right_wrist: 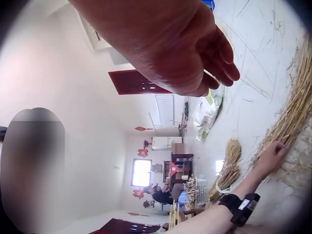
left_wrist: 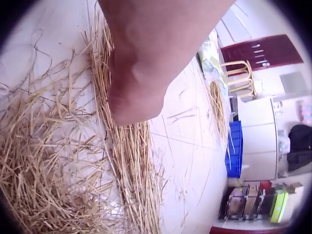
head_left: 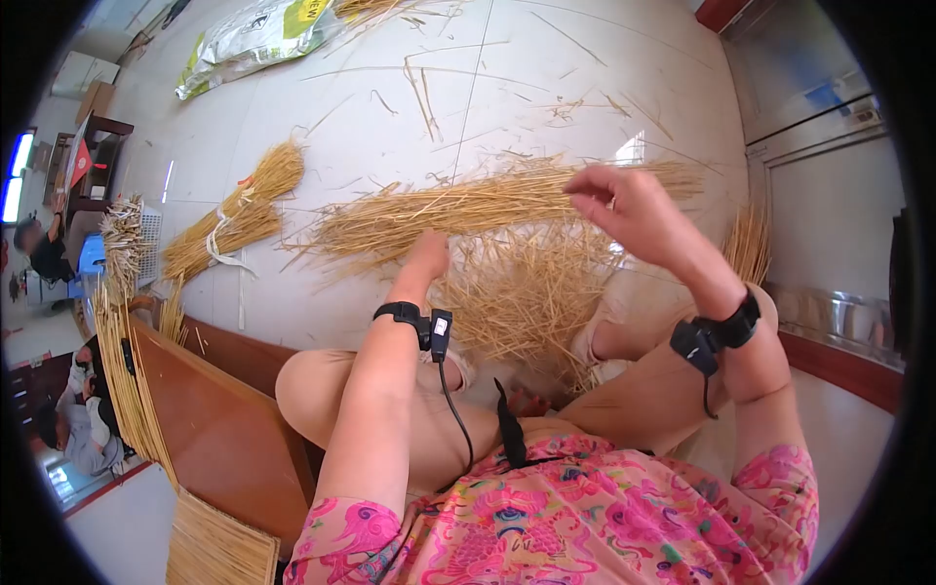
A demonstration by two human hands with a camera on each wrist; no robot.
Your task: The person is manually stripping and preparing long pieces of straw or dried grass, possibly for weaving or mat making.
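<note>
A long bundle of loose golden straw [head_left: 468, 207] lies across the floor in front of me. My left hand [head_left: 429, 255] is at its near side, the fingers curled in at the stalks; in the left wrist view the hand [left_wrist: 139, 97] overlaps the straw and its fingertips are hidden. Raised above the bundle's right part, my right hand [head_left: 632, 207] holds nothing. Its fingers [right_wrist: 222, 63] are loosely bent in the right wrist view. Between my feet is a heap of short, tangled straw bits [head_left: 531, 292].
A tied straw sheaf [head_left: 234, 214] lies to the left, near a wooden board [head_left: 214, 409]. A printed sack [head_left: 258, 44] lies at the far side. Stray stalks are scattered over the tiles. A metal-framed door [head_left: 829, 195] stands at right. Other people sit at far left.
</note>
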